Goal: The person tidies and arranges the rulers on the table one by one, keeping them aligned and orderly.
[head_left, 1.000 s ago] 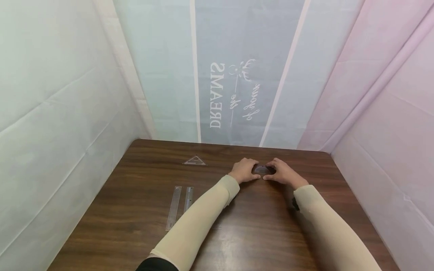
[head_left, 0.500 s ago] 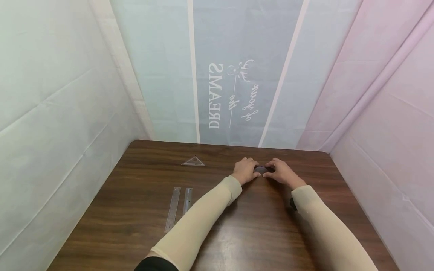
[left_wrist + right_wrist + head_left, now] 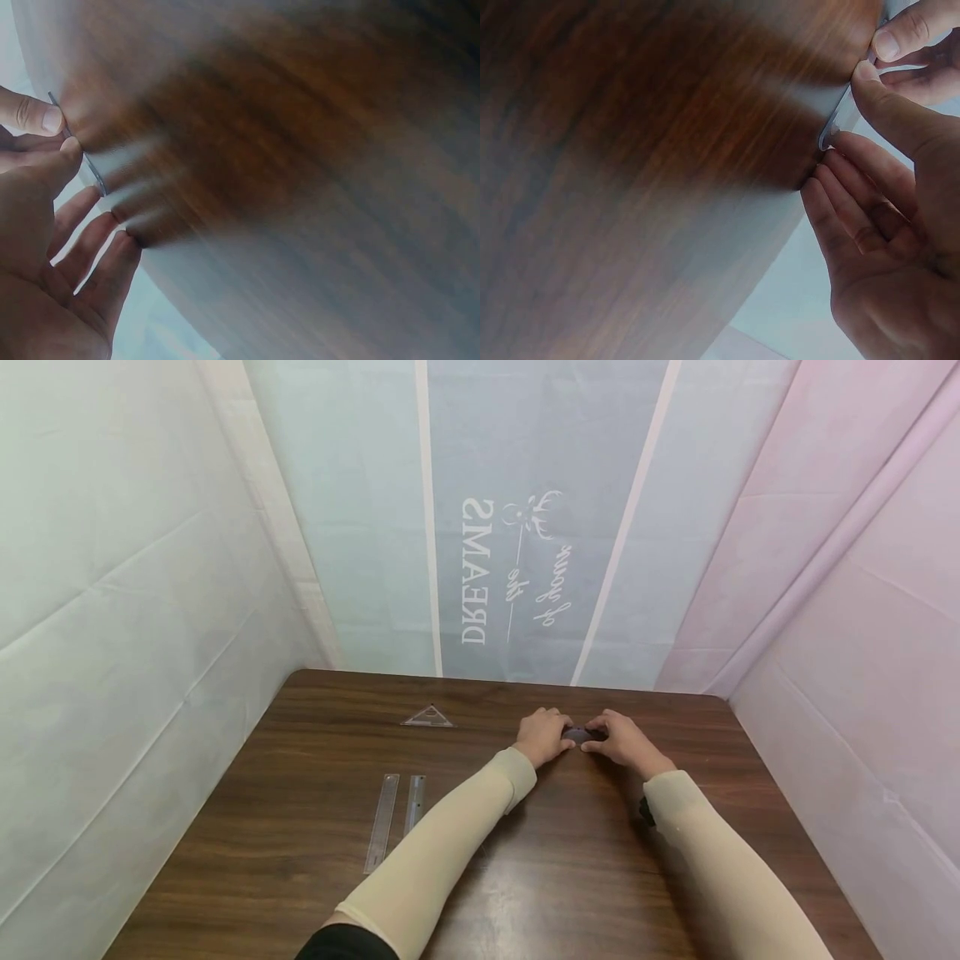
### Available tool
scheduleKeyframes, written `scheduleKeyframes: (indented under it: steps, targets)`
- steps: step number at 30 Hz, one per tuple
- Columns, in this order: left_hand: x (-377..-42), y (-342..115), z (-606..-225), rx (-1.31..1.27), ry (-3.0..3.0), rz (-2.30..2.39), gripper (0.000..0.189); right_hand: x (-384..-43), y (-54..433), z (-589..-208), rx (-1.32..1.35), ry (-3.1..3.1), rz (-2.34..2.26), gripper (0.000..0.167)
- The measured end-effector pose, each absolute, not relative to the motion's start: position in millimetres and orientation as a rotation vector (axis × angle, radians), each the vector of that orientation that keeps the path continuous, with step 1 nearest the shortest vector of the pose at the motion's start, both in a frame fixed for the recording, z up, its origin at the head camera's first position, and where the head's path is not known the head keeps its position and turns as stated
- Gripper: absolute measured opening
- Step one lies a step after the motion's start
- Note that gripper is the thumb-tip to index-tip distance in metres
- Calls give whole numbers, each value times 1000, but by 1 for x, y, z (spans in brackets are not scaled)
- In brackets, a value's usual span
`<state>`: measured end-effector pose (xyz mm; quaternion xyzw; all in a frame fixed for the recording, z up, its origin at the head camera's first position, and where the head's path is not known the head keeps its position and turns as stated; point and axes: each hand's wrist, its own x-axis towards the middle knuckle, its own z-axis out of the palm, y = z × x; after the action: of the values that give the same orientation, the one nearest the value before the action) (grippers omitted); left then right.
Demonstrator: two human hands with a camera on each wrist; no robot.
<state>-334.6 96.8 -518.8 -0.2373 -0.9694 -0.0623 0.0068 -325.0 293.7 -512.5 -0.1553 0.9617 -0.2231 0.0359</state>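
Observation:
Near the far side of the brown table, my left hand (image 3: 542, 737) and my right hand (image 3: 627, 743) hold a small clear protractor (image 3: 578, 737) between them. Each hand pinches one end of it between thumb and fingers. The left wrist view shows the protractor (image 3: 96, 176) nearly edge-on, standing tilted close over the wood, with the left fingertips (image 3: 129, 241) right at the tabletop. From the right wrist, the protractor's rounded corner (image 3: 826, 137) shows beside the right fingers, and both thumbs meet its near face. The fingers cover most of its ends.
A clear triangular set square (image 3: 429, 718) lies left of the hands near the far edge. Two straight rulers, a clear one (image 3: 382, 824) and a greyish one (image 3: 416, 800), lie by the left sleeve, which partly covers them. Fabric walls surround the table (image 3: 247, 827) on three sides.
Over the last second the hands have drawn slightly closer together and the thumbs have come onto the protractor, which looks darker now. In the last half second hardly anything differs.

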Motion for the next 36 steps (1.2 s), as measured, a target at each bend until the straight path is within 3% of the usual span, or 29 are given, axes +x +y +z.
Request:
scheduleKeyframes:
  steps: [27, 36]
  targets:
    - [-335, 86, -515, -849, -3067, -214, 43, -316, 292, -520, -586, 2983, -660, 39]
    - [-330, 71, -514, -927, -3037, -414, 40, -307, 282, -513, -611, 2968, -694, 36]
